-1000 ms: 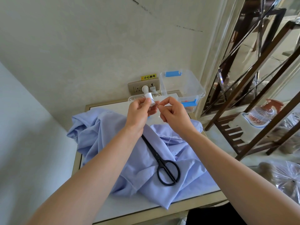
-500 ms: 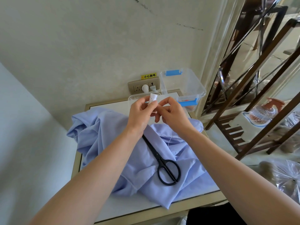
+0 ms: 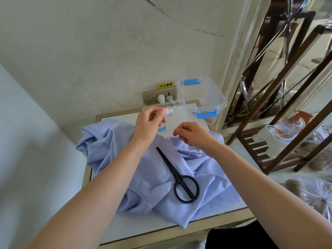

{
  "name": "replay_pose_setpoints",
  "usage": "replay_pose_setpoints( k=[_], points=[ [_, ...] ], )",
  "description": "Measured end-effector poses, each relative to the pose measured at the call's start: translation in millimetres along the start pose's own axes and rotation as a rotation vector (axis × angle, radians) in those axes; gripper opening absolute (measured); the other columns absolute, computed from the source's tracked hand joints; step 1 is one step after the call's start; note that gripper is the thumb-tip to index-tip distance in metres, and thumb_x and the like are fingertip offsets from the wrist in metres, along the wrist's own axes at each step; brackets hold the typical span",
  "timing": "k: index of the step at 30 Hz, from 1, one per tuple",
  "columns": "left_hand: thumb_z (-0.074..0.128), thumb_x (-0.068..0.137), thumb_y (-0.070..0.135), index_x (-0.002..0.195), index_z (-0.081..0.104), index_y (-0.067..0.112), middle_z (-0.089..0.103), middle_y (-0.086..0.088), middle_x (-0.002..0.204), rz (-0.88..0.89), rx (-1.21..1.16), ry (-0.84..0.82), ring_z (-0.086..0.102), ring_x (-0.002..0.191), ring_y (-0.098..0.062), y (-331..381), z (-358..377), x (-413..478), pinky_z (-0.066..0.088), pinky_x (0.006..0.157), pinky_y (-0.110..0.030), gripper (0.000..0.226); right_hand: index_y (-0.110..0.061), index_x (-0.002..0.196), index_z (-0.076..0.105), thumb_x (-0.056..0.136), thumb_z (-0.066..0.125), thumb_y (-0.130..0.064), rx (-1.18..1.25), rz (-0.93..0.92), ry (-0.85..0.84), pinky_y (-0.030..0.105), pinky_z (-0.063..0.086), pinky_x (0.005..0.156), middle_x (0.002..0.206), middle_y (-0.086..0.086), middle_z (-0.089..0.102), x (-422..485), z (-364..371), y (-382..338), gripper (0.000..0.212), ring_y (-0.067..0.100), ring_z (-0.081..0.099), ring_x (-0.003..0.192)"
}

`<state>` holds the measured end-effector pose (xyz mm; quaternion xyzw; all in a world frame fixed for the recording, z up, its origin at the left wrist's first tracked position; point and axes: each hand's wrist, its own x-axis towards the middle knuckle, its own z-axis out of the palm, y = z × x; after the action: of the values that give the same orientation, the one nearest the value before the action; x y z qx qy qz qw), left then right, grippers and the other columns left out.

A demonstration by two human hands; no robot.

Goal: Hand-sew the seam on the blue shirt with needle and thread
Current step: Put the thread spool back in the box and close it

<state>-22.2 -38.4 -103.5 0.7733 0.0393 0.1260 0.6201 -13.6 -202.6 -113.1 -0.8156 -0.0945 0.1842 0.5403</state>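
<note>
While left hand [image 3: 150,121] pinches spool [image 3: 169,112], right hand [image 3: 192,134] hovers, grip pressed together, contents unclear; scissors [image 3: 169,163] on shirt [image 3: 111,144], box [image 3: 216,97] behind

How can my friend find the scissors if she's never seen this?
Find the white table by the wall, with a crumpled blue shirt heaped on it. The scissors lie on top of the shirt, near its middle. They are closed and are the only black thing on the cloth.

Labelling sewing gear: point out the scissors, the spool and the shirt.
scissors [image 3: 177,174]: head view, at the pivot.
spool [image 3: 169,112]: head view, on its wound thread.
shirt [image 3: 111,141]: head view, bare cloth on the left.
</note>
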Motion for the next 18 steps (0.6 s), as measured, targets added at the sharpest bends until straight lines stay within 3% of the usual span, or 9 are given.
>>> replay_pose_setpoints(
  k=[4, 8, 11, 15, 18],
  points=[
    [0.054, 0.099, 0.017, 0.086, 0.074, 0.015, 0.052, 0.003, 0.062, -0.081, -0.109, -0.202, 0.042, 0.056, -0.005, 8.7, -3.6, -3.0, 0.034, 0.053, -0.016, 0.025, -0.012, 0.077, 0.059, 0.099, 0.05, -0.018, 0.085, 0.118, -0.037, 0.017, 0.029, 0.046, 0.061, 0.0, 0.048, 0.7, -4.8, -2.5, 0.024, 0.01, 0.034, 0.05],
    [0.061, 0.091, 0.022, 0.096, 0.074, 0.006, 0.066, 0.004, 0.072, -0.114, 0.004, -0.395, 0.047, 0.067, -0.008, 9.6, -6.5, -5.0, 0.039, 0.065, -0.016, 0.021, -0.012, 0.078, 0.057, 0.098, 0.052, -0.016, 0.297, 0.181, 0.02, 0.015, 0.025, 0.041, 0.063, 0.001, 0.049, 3.8, -14.7, -8.2, 0.021, 0.008, 0.035, 0.047],
    [0.063, 0.092, 0.014, 0.091, 0.067, 0.012, 0.066, 0.006, 0.064, -0.088, 0.092, -0.379, 0.05, 0.058, -0.007, 10.7, -6.7, -4.0, 0.041, 0.061, -0.016, 0.004, -0.012, 0.08, 0.058, 0.097, 0.054, -0.02, 0.305, 0.153, 0.068, 0.014, 0.025, 0.042, 0.063, -0.001, 0.049, 4.9, -18.9, -16.1, 0.02, 0.006, 0.036, 0.045],
    [0.068, 0.089, 0.028, 0.085, 0.064, 0.016, 0.066, 0.003, 0.067, -0.061, 0.367, -0.2, 0.058, 0.057, -0.007, 3.9, -3.0, 3.0, 0.046, 0.063, -0.027, 0.013, -0.013, 0.079, 0.06, 0.098, 0.053, -0.021, 0.225, 0.032, 0.112, 0.017, 0.028, 0.047, 0.06, -0.004, 0.046, 2.1, -16.0, -23.6, 0.022, 0.005, 0.035, 0.044],
    [0.065, 0.092, 0.03, 0.092, 0.064, 0.009, 0.067, 0.001, 0.069, -0.11, 0.232, -0.029, 0.057, 0.057, -0.007, 3.3, 0.8, 4.1, 0.047, 0.061, -0.025, 0.021, -0.012, 0.079, 0.065, 0.097, 0.055, -0.016, 0.139, -0.043, 0.021, 0.017, 0.027, 0.046, 0.055, -0.006, 0.046, -3.0, -11.1, -23.5, 0.021, 0.006, 0.034, 0.045]
  ],
)
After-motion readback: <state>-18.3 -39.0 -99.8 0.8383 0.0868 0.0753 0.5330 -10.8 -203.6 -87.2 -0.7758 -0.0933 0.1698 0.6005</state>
